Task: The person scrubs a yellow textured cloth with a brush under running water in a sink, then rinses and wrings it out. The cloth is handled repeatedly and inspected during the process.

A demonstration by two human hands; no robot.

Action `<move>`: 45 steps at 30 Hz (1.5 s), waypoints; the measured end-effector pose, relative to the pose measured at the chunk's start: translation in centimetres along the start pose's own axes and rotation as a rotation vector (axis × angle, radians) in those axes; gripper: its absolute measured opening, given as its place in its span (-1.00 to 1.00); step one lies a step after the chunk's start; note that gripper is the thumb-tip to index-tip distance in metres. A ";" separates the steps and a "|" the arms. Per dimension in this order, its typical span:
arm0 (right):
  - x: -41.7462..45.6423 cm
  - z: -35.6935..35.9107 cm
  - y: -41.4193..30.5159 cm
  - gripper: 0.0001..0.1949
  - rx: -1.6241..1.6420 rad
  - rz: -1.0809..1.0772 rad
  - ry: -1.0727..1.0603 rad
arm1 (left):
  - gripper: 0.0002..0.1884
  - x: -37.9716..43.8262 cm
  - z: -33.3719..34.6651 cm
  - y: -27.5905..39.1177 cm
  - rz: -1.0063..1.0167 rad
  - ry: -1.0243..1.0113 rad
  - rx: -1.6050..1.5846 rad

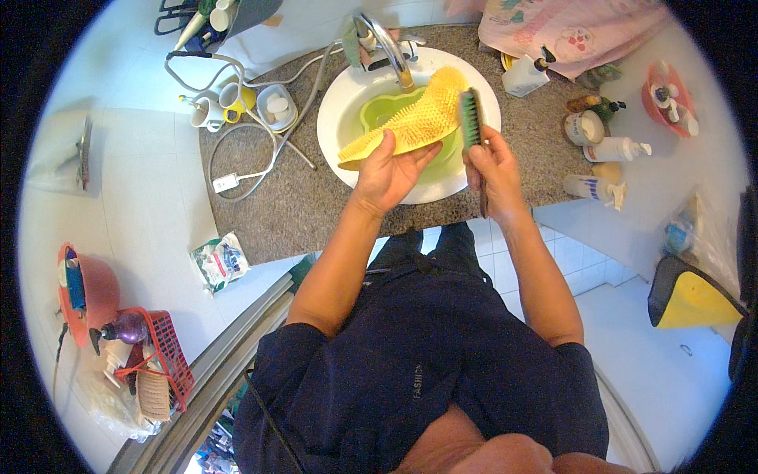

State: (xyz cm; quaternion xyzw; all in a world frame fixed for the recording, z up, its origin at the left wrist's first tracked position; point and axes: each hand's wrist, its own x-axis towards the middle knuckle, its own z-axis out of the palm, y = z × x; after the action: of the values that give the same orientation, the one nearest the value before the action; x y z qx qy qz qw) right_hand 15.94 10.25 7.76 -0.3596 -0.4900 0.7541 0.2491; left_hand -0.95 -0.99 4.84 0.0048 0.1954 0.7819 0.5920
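My left hand (388, 178) supports a curved yellow rubber pad (408, 127), thumb on its near edge and fingers beneath. Dense soft nubs cover the pad's upper face. In my right hand (497, 172) is a scrub brush (471, 118) with green bristles and a dark handle. The brush head is upright beside the pad's right end; whether they touch I cannot tell. Both are above a white oval sink (334, 127), where a light green basin (379, 106) sits, partly hidden by the pad. Over the basin arches a chrome faucet (388, 44).
A grey hose (308, 106) and white cable (260, 175) loop over the granite counter (284, 219), near cups (207, 112) and a soap box (276, 106). Pump bottles (610, 149) line the right side. A pink towel (551, 35) hangs at the back.
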 end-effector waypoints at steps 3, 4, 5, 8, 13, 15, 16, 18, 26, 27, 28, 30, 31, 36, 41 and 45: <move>1.1 0.8 -1.0 -0.44 0.001 -0.071 0.080 | -0.44 -0.5 0.3 0.1 -0.029 -0.073 -0.004; 1.2 1.0 -1.3 -0.48 0.065 -0.046 0.087 | -0.44 -0.6 0.5 0.1 -0.035 -0.078 0.027; 1.1 1.4 -1.8 -0.48 0.072 -0.061 0.091 | -0.44 -0.7 0.8 0.2 -0.040 -0.082 0.059; 1.0 2.3 -2.6 -0.48 0.097 -0.091 0.101 | -0.42 -1.1 1.3 0.2 -0.044 -0.127 0.145; 0.8 2.8 -3.0 -0.49 0.160 -0.098 0.107 | -0.42 -1.6 1.9 0.5 -0.016 -0.160 0.244; 0.5 3.1 -3.3 -0.50 0.174 -0.106 0.107 | -0.42 -1.9 2.3 0.5 -0.006 -0.151 0.242; 0.4 3.2 -3.5 -0.50 0.181 -0.112 0.108 | -0.43 -2.0 2.4 0.5 -0.007 -0.150 0.231; 0.1 3.4 -3.7 -0.50 0.182 -0.120 0.103 | -0.45 -2.1 2.8 0.7 -0.007 -0.145 0.209; -0.4 3.7 -2.9 -0.53 0.214 -0.105 0.097 | -0.45 -2.1 3.0 -0.1 0.059 -0.029 0.265; -0.6 3.9 -3.0 -0.54 0.227 -0.103 0.090 | -0.44 -2.1 2.9 -0.2 0.067 -0.007 0.292; -0.7 4.1 -3.0 -0.55 0.240 -0.102 0.084 | -0.44 -2.0 2.8 -0.5 0.078 0.018 0.312; -0.8 4.2 -2.6 -0.56 0.250 -0.077 0.071 | -0.44 -1.9 2.4 -1.1 0.098 0.069 0.351; -0.9 4.1 -2.3 -0.56 0.255 -0.064 0.065 | -0.44 -1.8 2.3 -1.5 0.094 0.068 0.319; -1.4 4.8 -1.9 -0.55 0.222 -0.038 0.076 | -0.46 -1.2 2.7 -3.3 0.073 0.046 0.112; -1.1 3.3 -1.4 -0.53 0.094 0.004 0.048 | -0.50 -0.6 2.4 -3.6 0.044 0.156 -0.108; -0.7 0.8 -1.4 -0.48 -0.081 -0.043 0.120 | -0.53 -0.4 2.5 -2.8 0.091 0.214 -0.057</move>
State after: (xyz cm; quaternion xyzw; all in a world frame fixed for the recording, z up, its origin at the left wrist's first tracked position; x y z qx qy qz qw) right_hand 15.71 9.86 9.48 -0.4032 -0.5117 0.7054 0.2792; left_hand 2.32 -0.02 6.35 -0.0866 0.2350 0.8092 0.5315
